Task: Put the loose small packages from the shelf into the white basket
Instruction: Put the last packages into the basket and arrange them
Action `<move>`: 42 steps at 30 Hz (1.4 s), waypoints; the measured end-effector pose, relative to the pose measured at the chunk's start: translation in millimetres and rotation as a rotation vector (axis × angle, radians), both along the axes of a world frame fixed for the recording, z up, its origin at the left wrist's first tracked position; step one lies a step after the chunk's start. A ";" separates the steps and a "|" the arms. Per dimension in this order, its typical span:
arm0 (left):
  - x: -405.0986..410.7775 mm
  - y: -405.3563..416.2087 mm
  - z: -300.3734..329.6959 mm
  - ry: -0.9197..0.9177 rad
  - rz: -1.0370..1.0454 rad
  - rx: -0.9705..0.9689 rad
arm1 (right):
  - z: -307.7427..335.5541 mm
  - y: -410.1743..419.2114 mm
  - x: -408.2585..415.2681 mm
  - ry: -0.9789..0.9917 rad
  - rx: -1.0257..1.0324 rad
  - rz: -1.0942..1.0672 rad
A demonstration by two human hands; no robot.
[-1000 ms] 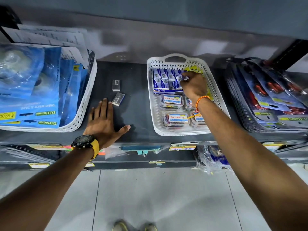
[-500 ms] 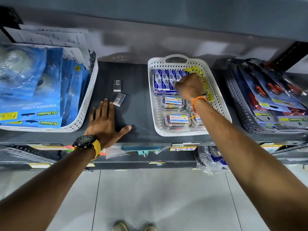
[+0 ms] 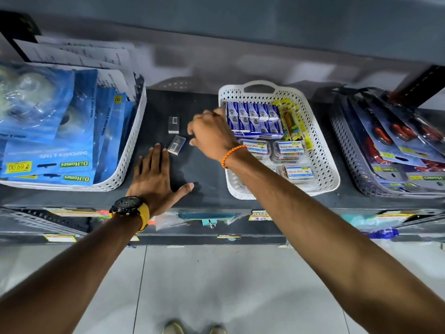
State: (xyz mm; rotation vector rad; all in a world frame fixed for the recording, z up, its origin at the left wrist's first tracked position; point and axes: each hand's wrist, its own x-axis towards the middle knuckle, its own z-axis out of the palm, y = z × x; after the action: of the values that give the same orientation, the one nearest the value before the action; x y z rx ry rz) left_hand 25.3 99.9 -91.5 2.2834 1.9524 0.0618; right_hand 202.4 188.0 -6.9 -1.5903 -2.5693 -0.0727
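Two loose small packages lie on the dark shelf: a grey one [image 3: 173, 125] farther back and a blue-edged one [image 3: 176, 145] just in front of it. The white basket [image 3: 322, 150] stands to their right, filled with blue boxes, clear tubs and yellow packs. My right hand [image 3: 210, 135] hovers above the shelf between the basket and the packages, fingers curled loosely, holding nothing. My left hand [image 3: 154, 180] lies flat on the shelf with fingers spread, its fingertips just short of the blue-edged package.
A white basket of blue tape-dispenser packs [image 3: 60, 141] stands at the left. A dark basket of carded tools [image 3: 390, 150] stands at the right. The upper shelf [image 3: 240, 25] overhangs. Price labels line the shelf's front edge [image 3: 260, 214].
My right hand has left the white basket and moved left over the bare shelf toward the two loose packages. My left hand has stayed flat in place.
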 end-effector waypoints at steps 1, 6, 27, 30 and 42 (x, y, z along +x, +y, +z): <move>0.0 -0.1 0.4 -0.006 -0.004 0.004 | -2.1 2.3 -6.1 -0.042 -0.030 -0.012; -0.1 -0.8 2.7 -0.015 -0.015 0.006 | -13.9 10.3 -23.5 -0.077 -0.185 -0.029; -0.1 -0.1 1.9 -0.008 -0.010 -0.017 | 10.5 -6.9 24.5 1.144 -0.319 -0.243; -1.5 -0.3 1.5 -0.006 -0.020 -0.004 | 11.3 -16.5 49.0 1.235 -0.358 -0.257; -2.2 -0.2 -2.5 0.004 -0.024 0.010 | 13.6 -29.2 121.5 1.154 -0.401 -0.361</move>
State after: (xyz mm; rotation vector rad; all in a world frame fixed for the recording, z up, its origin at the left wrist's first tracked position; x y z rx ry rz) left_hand 23.1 99.6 -94.0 2.3144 1.9306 0.0647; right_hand 323.8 158.8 6.6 -1.4887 -1.4305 1.0423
